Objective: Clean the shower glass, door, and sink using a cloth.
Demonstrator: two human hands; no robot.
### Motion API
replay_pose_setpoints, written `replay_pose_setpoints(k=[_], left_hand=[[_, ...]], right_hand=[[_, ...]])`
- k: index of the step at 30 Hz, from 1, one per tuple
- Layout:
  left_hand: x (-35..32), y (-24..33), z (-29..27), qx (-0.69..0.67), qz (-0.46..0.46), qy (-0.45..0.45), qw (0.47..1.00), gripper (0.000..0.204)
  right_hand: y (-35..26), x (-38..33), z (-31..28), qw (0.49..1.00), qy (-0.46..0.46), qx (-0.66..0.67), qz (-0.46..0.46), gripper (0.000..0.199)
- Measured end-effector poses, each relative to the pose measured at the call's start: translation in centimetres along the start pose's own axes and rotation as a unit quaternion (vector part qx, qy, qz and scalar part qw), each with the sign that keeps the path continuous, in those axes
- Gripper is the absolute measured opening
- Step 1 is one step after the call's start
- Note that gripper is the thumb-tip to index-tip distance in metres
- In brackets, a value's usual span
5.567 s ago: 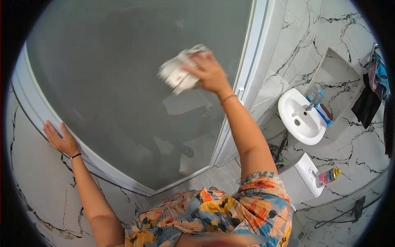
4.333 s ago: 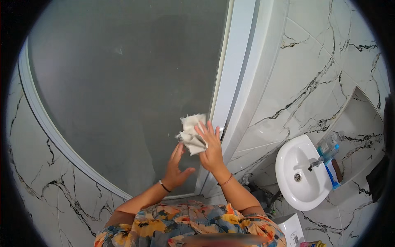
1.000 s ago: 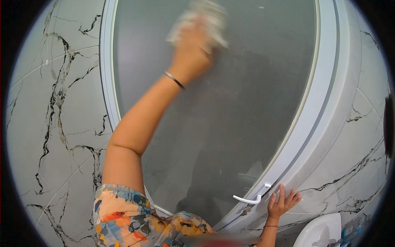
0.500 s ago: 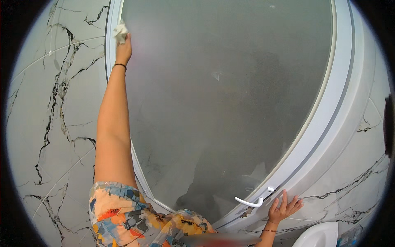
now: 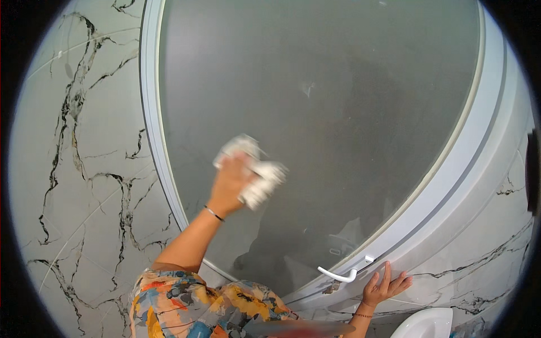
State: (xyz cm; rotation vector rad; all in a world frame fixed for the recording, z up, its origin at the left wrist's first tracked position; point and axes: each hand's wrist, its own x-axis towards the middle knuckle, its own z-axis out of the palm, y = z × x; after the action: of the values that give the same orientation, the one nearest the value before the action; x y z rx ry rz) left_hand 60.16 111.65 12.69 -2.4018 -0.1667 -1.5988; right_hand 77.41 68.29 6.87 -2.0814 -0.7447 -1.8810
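Observation:
A crumpled white cloth (image 5: 264,186) is in my left hand (image 5: 230,183), partly blurred by motion. Hand and cloth are at the left-middle part of a grey frosted glass pane (image 5: 338,129), set in a white door frame (image 5: 445,174). My right hand (image 5: 383,287) rests with fingers spread against the white surround and marble wall, to the right of the white door handle (image 5: 338,275). Nothing is held in it. Below the handle a key (image 5: 331,289) appears to sit in the lock.
White marble tiles with black veins (image 5: 84,141) cover the wall on the left and continue on the right. A white basin (image 5: 425,324) stands at the lower right, close to my right forearm. A dark object (image 5: 531,172) shows at the far right rim.
My left hand has come down and to the right with the cloth, from the upper left frame edge onto the glass. My right hand has stayed nearly in place.

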Motion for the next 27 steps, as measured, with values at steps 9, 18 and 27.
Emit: replay_pose_setpoints(k=[9,18,27], left_hand=[[-6.4,-17.5,1.7,-0.072,-0.475,0.216,0.85,0.035],[-2.4,2.2,-0.1,0.086,0.059,-0.018,0.994,0.038],[-5.7,-16.8,1.9,-0.145,-0.629,0.272,0.714,0.046]], right_hand=[[-0.2,0.1,0.1,1.0,0.007,0.005,-0.007,0.031],[0.2,-0.1,-0.3,1.0,-0.005,0.002,-0.005,0.034],[-0.1,-0.1,0.1,1.0,-0.005,0.009,0.0,0.032]])
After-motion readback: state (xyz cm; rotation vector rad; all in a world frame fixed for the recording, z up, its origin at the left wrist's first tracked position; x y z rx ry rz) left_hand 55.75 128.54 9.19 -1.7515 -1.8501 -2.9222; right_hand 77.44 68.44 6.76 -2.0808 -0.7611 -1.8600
